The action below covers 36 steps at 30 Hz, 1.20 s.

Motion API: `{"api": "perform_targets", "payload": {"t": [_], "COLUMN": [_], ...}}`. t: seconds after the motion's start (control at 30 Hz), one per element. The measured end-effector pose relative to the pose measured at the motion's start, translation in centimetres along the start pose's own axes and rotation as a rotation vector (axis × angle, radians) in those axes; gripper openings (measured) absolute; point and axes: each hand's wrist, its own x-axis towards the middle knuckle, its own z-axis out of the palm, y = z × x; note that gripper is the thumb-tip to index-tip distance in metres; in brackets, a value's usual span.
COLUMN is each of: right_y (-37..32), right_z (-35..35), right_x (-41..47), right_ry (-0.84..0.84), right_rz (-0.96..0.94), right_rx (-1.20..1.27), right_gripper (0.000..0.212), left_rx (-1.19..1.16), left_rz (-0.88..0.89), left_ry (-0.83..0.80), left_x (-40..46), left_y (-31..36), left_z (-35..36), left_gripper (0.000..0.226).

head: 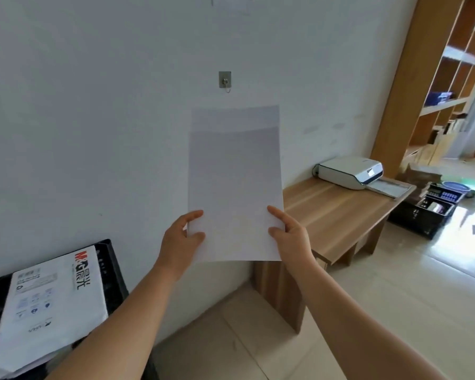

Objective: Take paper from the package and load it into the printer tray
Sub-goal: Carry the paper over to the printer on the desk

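The paper (235,185) is matt white. The surface (337,212) is smooth wood laminate, the printer (350,171) glossy plastic, the floor (395,311) shiny tile

Both bare arms outstretched, left hand (182,237) and right hand (290,233) raised, thumbs forward, fingers pinching.

Wooden bench (337,215) carries printer (350,171) (tray (390,187) out).

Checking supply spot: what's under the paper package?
The package lies on a black crate, whose rim and slotted wall show. What's inside the crate is covered.
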Motion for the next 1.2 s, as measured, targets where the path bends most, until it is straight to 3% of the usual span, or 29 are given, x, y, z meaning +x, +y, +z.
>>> {"api": "perform_targets", "payload": {"t": [0.23, 0.57, 0.87, 1.2], "right_y": [1.9, 6.4, 8.4, 10.6], "right_z": [-13.1, -24.6, -36.0, -50.8], "right_x": [5.3, 16.5, 27.5, 35.5], "right_ry": [0.135, 0.305, 0.545, 0.656], "right_rz": [0.013, 0.061, 0.07, 0.056], "right_rx": [-0.052, -0.092, -0.167, -0.126], "right_gripper": [0.047, 0.045, 0.051, 0.053], "left_rx": [-0.07, -0.084, -0.181, -0.262], "left_rz": [0.044, 0.092, 0.087, 0.057], "left_ry": [-0.127, -0.3, -0.567, -0.672], "left_x": [3.3, 14.2, 25.6, 30.8], "left_y": [2.3, 1.9, 2.7, 6.3], "left_z": [14.5, 31.4, 48.3, 66.4], "left_gripper": [0.05, 0.045, 0.044, 0.048]}}
